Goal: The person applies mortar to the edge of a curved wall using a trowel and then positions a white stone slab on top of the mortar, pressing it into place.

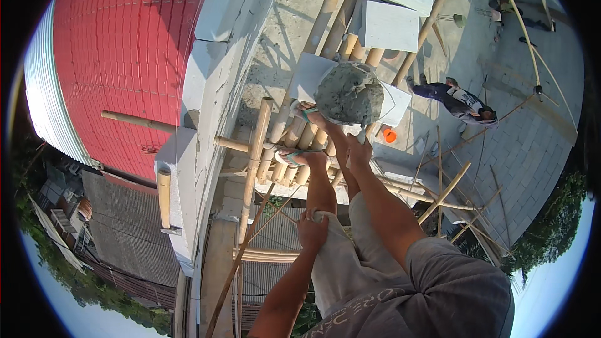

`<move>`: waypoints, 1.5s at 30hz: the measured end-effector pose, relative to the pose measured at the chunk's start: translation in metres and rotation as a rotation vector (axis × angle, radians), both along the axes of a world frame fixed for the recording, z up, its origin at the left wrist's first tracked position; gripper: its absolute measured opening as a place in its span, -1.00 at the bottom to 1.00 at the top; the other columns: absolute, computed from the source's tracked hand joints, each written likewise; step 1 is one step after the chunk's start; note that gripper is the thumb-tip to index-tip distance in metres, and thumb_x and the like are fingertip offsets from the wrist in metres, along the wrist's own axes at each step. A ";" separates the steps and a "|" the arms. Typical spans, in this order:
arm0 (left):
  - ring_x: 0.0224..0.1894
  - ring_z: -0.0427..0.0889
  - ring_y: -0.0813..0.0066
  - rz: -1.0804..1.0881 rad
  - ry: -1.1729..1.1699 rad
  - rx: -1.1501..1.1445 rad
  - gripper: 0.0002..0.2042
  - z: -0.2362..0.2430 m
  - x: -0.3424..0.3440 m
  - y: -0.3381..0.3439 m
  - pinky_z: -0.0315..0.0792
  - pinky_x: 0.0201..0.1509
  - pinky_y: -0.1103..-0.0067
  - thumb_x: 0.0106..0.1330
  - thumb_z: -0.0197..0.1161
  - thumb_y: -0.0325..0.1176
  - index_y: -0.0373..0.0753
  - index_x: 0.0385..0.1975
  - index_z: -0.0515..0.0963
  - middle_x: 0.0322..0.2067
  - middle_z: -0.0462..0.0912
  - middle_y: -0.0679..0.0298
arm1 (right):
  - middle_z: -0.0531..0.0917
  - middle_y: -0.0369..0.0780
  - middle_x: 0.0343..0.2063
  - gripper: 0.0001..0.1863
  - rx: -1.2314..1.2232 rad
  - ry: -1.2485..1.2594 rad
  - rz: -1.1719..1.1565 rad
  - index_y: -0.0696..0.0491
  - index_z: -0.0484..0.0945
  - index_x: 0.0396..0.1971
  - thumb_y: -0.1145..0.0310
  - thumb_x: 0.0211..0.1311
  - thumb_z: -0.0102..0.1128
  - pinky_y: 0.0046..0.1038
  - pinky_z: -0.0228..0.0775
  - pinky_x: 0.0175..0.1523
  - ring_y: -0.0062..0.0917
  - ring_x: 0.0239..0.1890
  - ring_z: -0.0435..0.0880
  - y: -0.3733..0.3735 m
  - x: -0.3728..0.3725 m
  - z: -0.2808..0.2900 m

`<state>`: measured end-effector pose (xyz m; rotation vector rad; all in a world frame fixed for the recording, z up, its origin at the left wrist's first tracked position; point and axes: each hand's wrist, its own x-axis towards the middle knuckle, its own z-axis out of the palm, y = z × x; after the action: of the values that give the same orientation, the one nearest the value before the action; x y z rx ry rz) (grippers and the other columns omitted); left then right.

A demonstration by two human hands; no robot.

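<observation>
A bucket of wet grey mortar [349,94] stands on the bamboo platform, just beyond my feet. My right hand [359,151] is closed at the bucket's near side, around something I cannot make out; a pale grey edge shows beyond the fingers. Beside my left knee, my left hand [312,231] has its fingers bent at the rolled hem of my grey trouser leg [332,238]. White blocks [389,25] lie beyond the bucket, and more pale block surfaces show on both sides of it.
Bamboo poles [256,163] form the scaffold under my sandalled feet. A block wall [219,94] runs along the left, with a wooden-handled tool [164,200] on it, beside a red roof [125,44]. Far below to the right are another person [457,100] and an orange container [389,134].
</observation>
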<state>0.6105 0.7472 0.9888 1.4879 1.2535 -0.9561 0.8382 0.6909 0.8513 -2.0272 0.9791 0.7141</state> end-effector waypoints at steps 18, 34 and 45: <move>0.19 0.35 0.08 0.013 0.068 0.066 -0.45 0.004 0.013 -0.009 0.29 0.26 0.29 0.11 0.19 0.01 -0.07 0.12 0.47 0.13 0.46 0.16 | 0.46 -0.35 -0.69 -0.78 0.843 -0.198 0.538 0.04 0.52 -0.38 0.26 0.10 0.34 -0.55 0.31 -0.65 -0.68 -0.75 0.42 0.403 0.146 0.014; 0.15 0.37 0.16 0.059 0.117 0.044 -0.47 0.007 0.018 -0.014 0.38 0.17 0.31 0.10 0.18 0.00 0.00 0.11 0.48 0.15 0.44 0.28 | 0.40 -0.30 -0.63 -0.74 1.053 0.126 0.216 -0.02 0.39 -0.26 0.27 0.15 0.25 -0.41 0.30 -0.66 -0.54 -0.72 0.44 0.431 0.101 -0.006; 0.12 0.39 0.18 0.073 0.078 0.074 -0.49 0.008 0.013 -0.018 0.40 0.15 0.33 0.10 0.19 -0.03 -0.02 0.08 0.50 0.10 0.49 0.30 | 0.43 -0.32 -0.61 -0.78 0.962 0.251 0.393 0.00 0.43 -0.30 0.23 0.16 0.23 -0.47 0.35 -0.65 -0.59 -0.72 0.46 0.403 0.061 -0.006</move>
<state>0.6236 0.7291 0.9973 1.4634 1.4040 -0.9363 0.8996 1.0939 0.8455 -1.2726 0.2295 1.3544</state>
